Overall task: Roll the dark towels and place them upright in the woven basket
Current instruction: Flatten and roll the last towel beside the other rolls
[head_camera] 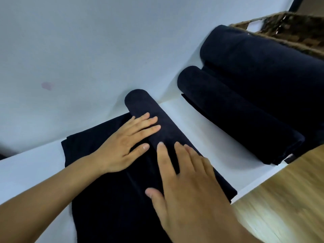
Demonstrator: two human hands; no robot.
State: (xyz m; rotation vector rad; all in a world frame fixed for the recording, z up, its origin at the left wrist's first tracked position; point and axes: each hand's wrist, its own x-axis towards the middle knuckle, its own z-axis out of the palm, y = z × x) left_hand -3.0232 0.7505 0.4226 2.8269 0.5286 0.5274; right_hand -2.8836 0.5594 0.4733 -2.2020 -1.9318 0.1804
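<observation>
A dark navy towel (108, 195) lies on the white table (35, 172), partly rolled into a cylinder (140, 104) along its right side. My left hand (126, 144) lies flat on the roll with fingers spread. My right hand (189, 186) rests palm-down on the roll nearer to me, fingers apart. Two more rolled dark towels lie to the right: a slimmer one (236, 116) and a thicker one (263, 67) behind it. The woven basket (289, 30) stands at the top right, behind the thick roll.
A pale wall (87, 41) rises right behind the table. The table's front edge runs diagonally at the right, with wooden floor (289, 199) beyond it. A dark post (296, 4) stands behind the basket.
</observation>
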